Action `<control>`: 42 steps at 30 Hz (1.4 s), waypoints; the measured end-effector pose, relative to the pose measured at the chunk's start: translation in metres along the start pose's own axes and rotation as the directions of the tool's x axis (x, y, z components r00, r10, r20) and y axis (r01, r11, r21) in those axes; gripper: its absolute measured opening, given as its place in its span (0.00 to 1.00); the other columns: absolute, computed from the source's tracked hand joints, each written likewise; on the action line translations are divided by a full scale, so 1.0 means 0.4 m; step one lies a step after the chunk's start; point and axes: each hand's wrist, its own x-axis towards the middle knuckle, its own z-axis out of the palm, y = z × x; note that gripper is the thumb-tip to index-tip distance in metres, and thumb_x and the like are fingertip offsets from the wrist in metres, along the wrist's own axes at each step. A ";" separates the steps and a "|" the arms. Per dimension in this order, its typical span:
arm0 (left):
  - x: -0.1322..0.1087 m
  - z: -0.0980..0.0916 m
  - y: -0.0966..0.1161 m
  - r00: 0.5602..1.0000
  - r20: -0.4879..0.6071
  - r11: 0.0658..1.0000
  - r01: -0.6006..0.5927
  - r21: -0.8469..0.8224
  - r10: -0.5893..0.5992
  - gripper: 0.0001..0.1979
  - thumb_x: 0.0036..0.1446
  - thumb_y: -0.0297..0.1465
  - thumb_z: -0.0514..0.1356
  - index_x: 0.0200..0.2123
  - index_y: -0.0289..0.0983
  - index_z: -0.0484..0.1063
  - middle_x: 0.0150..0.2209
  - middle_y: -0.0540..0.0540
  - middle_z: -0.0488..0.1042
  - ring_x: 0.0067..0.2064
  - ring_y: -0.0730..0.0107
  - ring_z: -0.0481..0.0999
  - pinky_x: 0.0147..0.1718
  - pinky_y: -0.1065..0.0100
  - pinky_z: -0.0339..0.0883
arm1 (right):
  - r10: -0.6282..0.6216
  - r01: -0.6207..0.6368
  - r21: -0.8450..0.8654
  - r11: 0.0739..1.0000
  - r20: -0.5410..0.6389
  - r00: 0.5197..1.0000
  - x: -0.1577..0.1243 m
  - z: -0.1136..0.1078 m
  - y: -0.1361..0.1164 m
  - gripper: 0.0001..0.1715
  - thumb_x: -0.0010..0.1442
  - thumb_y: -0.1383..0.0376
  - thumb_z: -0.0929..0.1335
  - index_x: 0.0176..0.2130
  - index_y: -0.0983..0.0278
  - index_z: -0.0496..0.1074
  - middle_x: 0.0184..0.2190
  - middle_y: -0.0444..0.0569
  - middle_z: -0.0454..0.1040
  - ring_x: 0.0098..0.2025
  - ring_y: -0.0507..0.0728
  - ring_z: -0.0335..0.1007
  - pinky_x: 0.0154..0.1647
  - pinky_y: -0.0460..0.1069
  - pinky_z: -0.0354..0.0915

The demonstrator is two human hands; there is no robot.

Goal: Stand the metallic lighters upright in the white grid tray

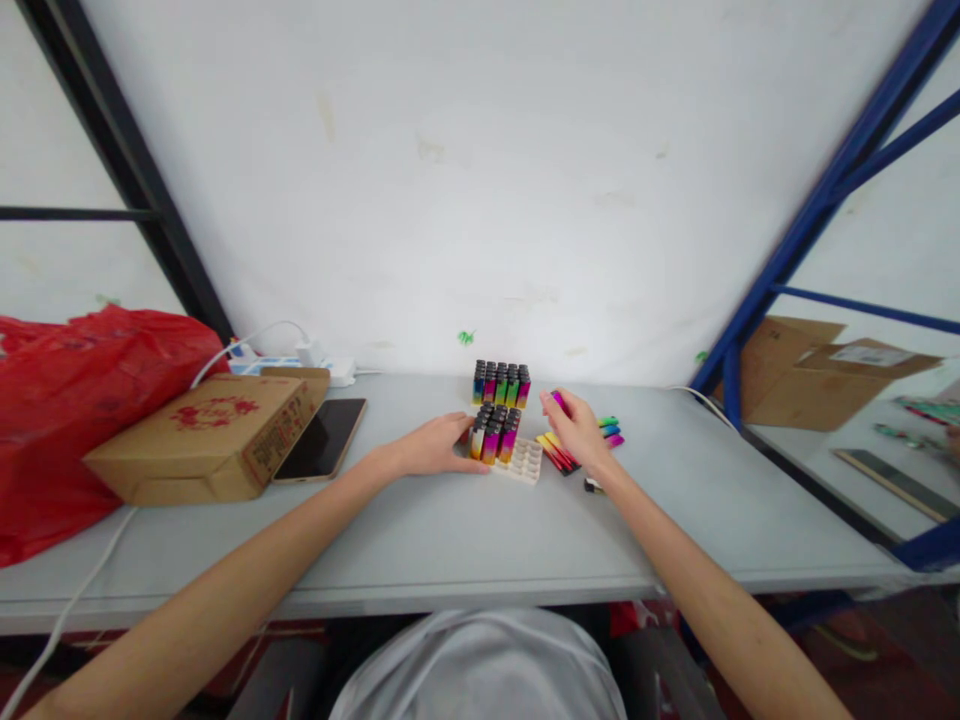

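Colourful lighters [491, 440] with black tops stand upright in the left part of a white tray [531, 462] with rows of round holes. My left hand [439, 445] grips the tray's left side, its thumb at the near corner and its fingers behind. A purple lighter [559, 400] is pinched in my right hand [576, 428], just right of the tray and above the table. Under and beside that hand lie several loose lighters [559, 455], some red and yellow, others green, blue and pink [611, 432]. A further lighter [593, 486] lies near my right wrist, partly hidden.
Behind the tray stands a block of upright lighters [501, 383]. To the left are a phone [322, 440], a cardboard box [202, 440], a red plastic bag [105, 370] and a power strip [341, 371]. A blue frame [731, 385] bounds the grey table [420, 540] on the right.
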 end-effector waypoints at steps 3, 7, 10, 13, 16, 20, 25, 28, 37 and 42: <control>-0.001 -0.001 0.002 1.000 -0.010 1.000 -0.005 -0.004 0.005 0.30 0.52 0.58 0.66 0.43 0.38 0.73 0.43 0.42 0.77 0.43 0.53 0.77 0.43 0.60 0.69 | -0.031 0.022 -0.126 0.992 -0.076 0.997 -0.011 0.018 -0.006 0.35 0.65 0.40 0.64 0.21 0.59 0.54 0.18 0.39 0.53 0.23 0.51 0.50 0.25 0.49 0.48; -0.002 0.001 0.002 1.000 -0.023 1.000 -0.001 -0.004 0.001 0.30 0.52 0.58 0.67 0.43 0.38 0.73 0.42 0.43 0.77 0.42 0.54 0.77 0.42 0.61 0.69 | -0.076 0.071 -0.146 0.987 -0.035 0.996 -0.022 0.034 -0.017 0.30 0.65 0.46 0.63 0.20 0.59 0.54 0.18 0.40 0.53 0.24 0.51 0.50 0.26 0.49 0.47; -0.002 0.001 0.003 1.000 -0.027 1.000 -0.001 -0.006 0.001 0.30 0.51 0.58 0.67 0.42 0.38 0.72 0.41 0.44 0.77 0.40 0.55 0.76 0.40 0.61 0.69 | -0.093 0.088 -0.155 0.984 -0.027 0.995 -0.023 0.034 -0.015 0.25 0.65 0.51 0.62 0.21 0.59 0.55 0.18 0.40 0.56 0.24 0.52 0.53 0.27 0.49 0.49; -0.003 -0.002 0.005 1.000 -0.026 1.000 0.000 0.000 0.000 0.30 0.51 0.59 0.67 0.41 0.38 0.72 0.40 0.44 0.77 0.39 0.55 0.76 0.38 0.61 0.68 | -0.091 0.084 -0.173 0.981 -0.032 0.995 -0.021 0.029 -0.010 0.24 0.66 0.52 0.62 0.22 0.59 0.56 0.18 0.40 0.56 0.24 0.53 0.54 0.28 0.49 0.50; -0.003 -0.004 0.008 1.000 -0.021 1.000 0.007 0.004 -0.006 0.30 0.51 0.59 0.67 0.40 0.38 0.71 0.39 0.44 0.77 0.40 0.54 0.76 0.39 0.61 0.68 | -0.106 0.100 -0.179 0.979 -0.022 0.994 -0.020 0.026 -0.011 0.26 0.68 0.49 0.62 0.23 0.59 0.56 0.18 0.39 0.56 0.24 0.52 0.53 0.29 0.49 0.50; -0.004 -0.005 0.009 1.000 -0.012 1.000 0.005 -0.004 -0.005 0.29 0.52 0.57 0.66 0.42 0.38 0.71 0.41 0.43 0.77 0.41 0.54 0.77 0.40 0.61 0.68 | -0.127 0.124 -0.166 0.978 -0.007 0.992 -0.023 0.026 -0.019 0.29 0.69 0.46 0.62 0.24 0.59 0.57 0.19 0.39 0.56 0.25 0.52 0.52 0.29 0.49 0.50; -0.003 0.000 0.001 1.000 -0.017 1.000 -0.012 -0.004 0.012 0.30 0.52 0.57 0.67 0.43 0.38 0.72 0.42 0.43 0.77 0.42 0.53 0.77 0.42 0.60 0.69 | -0.079 0.077 -0.153 0.985 -0.013 0.997 -0.024 0.028 -0.015 0.26 0.67 0.50 0.62 0.22 0.59 0.57 0.19 0.39 0.56 0.25 0.52 0.54 0.28 0.49 0.49; -0.002 0.003 -0.001 1.000 -0.017 1.000 0.000 -0.001 0.000 0.30 0.52 0.58 0.66 0.42 0.38 0.72 0.41 0.43 0.77 0.41 0.54 0.76 0.41 0.60 0.69 | -0.083 0.081 -0.156 0.984 -0.007 0.997 -0.023 0.026 -0.012 0.23 0.66 0.54 0.62 0.23 0.59 0.57 0.18 0.39 0.57 0.25 0.52 0.54 0.29 0.49 0.49; -0.004 0.000 0.002 1.000 -0.016 1.000 -0.003 -0.013 0.003 0.29 0.52 0.57 0.67 0.42 0.38 0.72 0.40 0.44 0.76 0.40 0.56 0.76 0.39 0.61 0.67 | -0.126 0.128 -0.139 0.982 0.021 0.992 -0.026 0.015 -0.039 0.23 0.72 0.48 0.60 0.30 0.60 0.64 0.22 0.40 0.63 0.26 0.53 0.59 0.31 0.48 0.52; -0.005 -0.003 0.007 1.000 -0.011 1.000 0.011 -0.003 -0.011 0.29 0.52 0.57 0.67 0.41 0.38 0.71 0.41 0.44 0.76 0.40 0.55 0.76 0.39 0.61 0.68 | -0.180 0.184 -0.209 0.960 0.041 0.983 -0.027 0.014 -0.040 0.26 0.70 0.48 0.62 0.25 0.60 0.60 0.20 0.39 0.59 0.24 0.52 0.54 0.30 0.49 0.51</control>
